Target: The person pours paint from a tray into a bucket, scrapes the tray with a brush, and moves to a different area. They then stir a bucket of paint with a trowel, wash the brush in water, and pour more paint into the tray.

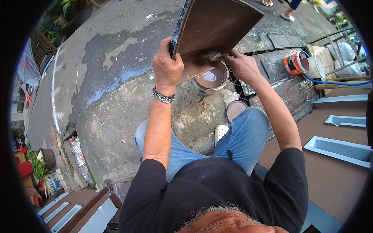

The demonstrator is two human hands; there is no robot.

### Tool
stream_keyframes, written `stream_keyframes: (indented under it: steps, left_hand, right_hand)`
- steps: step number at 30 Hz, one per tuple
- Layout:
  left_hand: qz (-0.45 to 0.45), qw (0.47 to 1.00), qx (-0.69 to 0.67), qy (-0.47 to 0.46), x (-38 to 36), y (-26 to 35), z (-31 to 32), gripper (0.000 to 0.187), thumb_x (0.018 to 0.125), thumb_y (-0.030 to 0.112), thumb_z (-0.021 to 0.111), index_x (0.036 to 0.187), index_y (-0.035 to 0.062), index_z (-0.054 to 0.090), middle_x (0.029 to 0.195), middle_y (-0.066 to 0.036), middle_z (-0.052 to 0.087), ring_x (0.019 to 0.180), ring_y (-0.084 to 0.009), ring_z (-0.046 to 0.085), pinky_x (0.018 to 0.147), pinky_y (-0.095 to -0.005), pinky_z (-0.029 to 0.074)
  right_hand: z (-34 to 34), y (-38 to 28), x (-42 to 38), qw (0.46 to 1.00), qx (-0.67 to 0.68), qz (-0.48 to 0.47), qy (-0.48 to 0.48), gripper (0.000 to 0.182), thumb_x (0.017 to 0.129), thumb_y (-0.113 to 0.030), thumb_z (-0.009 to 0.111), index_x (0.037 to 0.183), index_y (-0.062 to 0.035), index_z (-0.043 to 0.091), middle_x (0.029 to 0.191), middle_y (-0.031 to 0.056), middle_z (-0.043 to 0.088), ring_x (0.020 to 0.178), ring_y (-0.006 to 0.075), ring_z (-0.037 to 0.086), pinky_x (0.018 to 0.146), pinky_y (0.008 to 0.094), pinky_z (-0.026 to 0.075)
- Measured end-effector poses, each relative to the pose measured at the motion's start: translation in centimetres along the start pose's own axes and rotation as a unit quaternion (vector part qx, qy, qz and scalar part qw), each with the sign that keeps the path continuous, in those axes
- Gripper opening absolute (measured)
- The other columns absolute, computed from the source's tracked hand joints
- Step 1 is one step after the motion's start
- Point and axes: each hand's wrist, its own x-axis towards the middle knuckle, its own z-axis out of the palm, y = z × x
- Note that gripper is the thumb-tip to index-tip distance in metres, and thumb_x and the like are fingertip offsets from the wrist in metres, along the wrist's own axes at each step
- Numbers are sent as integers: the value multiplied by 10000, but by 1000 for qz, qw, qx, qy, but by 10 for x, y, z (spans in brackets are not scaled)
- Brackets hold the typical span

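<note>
My left hand (168,64) grips the near left edge of a flat brown panel (217,27), which is held up and tilted over the ground. In my right hand (243,66) is a small tool (214,56), its pale, smeared end against the lower part of the panel; its exact kind is hard to make out. Directly beneath, a bucket (211,79) of brownish liquid stands on the concrete. A round lid (236,110) with brown residue lies beside my right knee.
An orange bucket (294,64) and a white bucket (315,66) stand at the right near a blue hose (338,82). Metal grating (241,87) runs beside the paint bucket. Another person's legs (292,11) show at the top right. Potted plants (37,165) are at the left.
</note>
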Motion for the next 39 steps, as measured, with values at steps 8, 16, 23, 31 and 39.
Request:
stream_keyframes:
  steps: [8, 16, 23, 31, 39]
  left_hand:
    - [17, 998, 59, -1, -6, 3, 4, 348, 799, -42, 571, 1122, 87, 574, 711, -130, 622, 638, -313, 656, 596, -416, 491]
    - [-2, 997, 73, 2, -5, -3, 10, 363, 793, -40, 569, 1131, 94, 562, 693, -124, 606, 638, -316, 656, 592, -430, 488]
    - [-19, 998, 61, 18, 1, -11, 3, 324, 817, -28, 559, 1128, 60, 567, 726, -135, 635, 650, -312, 662, 603, -413, 500]
    - [-116, 990, -59, 61, 9, -36, -6, 286, 830, -13, 537, 1114, -28, 569, 905, -106, 681, 821, -181, 664, 777, -320, 520]
    - [-139, 982, -108, 70, 8, -36, -2, 299, 804, -11, 530, 1097, -29, 587, 981, -167, 710, 891, -250, 701, 835, -343, 530]
  right_hand:
    - [51, -13, 15, 993, 51, 34, -105, 286, 950, -320, 534, 1174, -204, 669, 1100, 160, 669, 900, 348, 693, 730, 460, 568]
    - [43, 16, -18, 985, 106, 80, -114, 295, 950, -347, 534, 1142, -199, 702, 944, 156, 707, 917, 337, 688, 785, 457, 551]
    - [26, 14, -58, 978, -15, -17, -205, 233, 916, -176, 559, 1094, -153, 708, 1005, 108, 632, 827, 321, 688, 721, 460, 540]
    - [-33, 18, -55, 969, -37, 6, -243, 192, 938, -204, 559, 970, -118, 728, 905, 88, 653, 821, 280, 691, 697, 420, 537]
    - [-52, -3, -30, 991, 136, 4, -2, 255, 976, -300, 554, 1084, -143, 723, 987, 44, 673, 874, 284, 684, 730, 411, 531]
